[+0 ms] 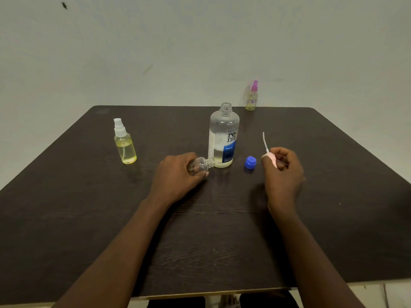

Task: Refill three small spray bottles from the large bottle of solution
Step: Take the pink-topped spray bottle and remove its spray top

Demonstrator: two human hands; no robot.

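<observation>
The surface (89, 196) is dark brown, with fine wood grain running across it. The wall (200, 41) behind is pale grey-green, with one small black mark (64, 5) high up. The large bottle (223, 125) is clear, and its liquid is faintly yellow. Its label (230, 147) is white above and blue below, with dark lettering. The cap (250, 162) is bright blue. The white-topped spray bottle (124, 143) holds yellow liquid. The pink-topped spray bottle (251, 96) has a pale yellow-green body with purple markings. The clear small bottle (201, 165) in the left hand (175, 174) is colourless. The spray head (271, 157) in the right hand (283, 172) is pale pink, with a white tube (264, 141).
</observation>
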